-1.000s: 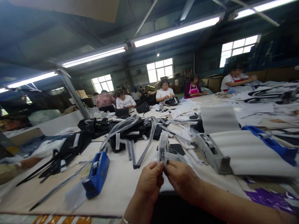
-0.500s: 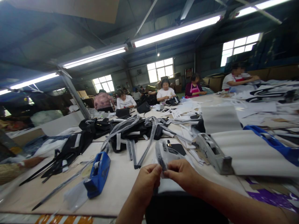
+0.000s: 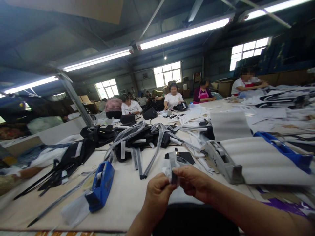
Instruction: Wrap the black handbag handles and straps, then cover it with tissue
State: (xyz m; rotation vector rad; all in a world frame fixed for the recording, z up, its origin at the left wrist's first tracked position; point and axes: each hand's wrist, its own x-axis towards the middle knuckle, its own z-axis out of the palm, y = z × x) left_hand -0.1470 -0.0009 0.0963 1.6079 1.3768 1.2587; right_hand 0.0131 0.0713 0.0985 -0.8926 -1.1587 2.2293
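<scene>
Both of my hands meet over the near edge of the table, holding one black strap wrapped in clear plastic (image 3: 174, 160). My left hand (image 3: 158, 190) pinches its lower part, with the thumb pointing to the right. Just above and to the right, my right hand (image 3: 193, 182) grips the wrapped strap between thumb and fingers. The strap's upper end stands up from the hands, and its lower end is hidden by them. Behind it lies a flat black piece with a small gold clasp (image 3: 184, 157). A dark object (image 3: 194, 219) is below my hands.
A blue tape dispenser (image 3: 100, 186) stands at left, a grey tape dispenser (image 3: 225, 162) at right. White foam sheets (image 3: 268, 160) lie beside another blue dispenser (image 3: 285, 150). Black bags with plastic-wrapped straps (image 3: 137, 141) are heaped ahead. Co-workers sit across the table; a sleeved arm (image 3: 27, 172) reaches in at left.
My left thumb has shifted lower and my right hand has turned over the strap, which stands more upright. The view has moved slightly. One co-worker across the table has moved a hand outward.
</scene>
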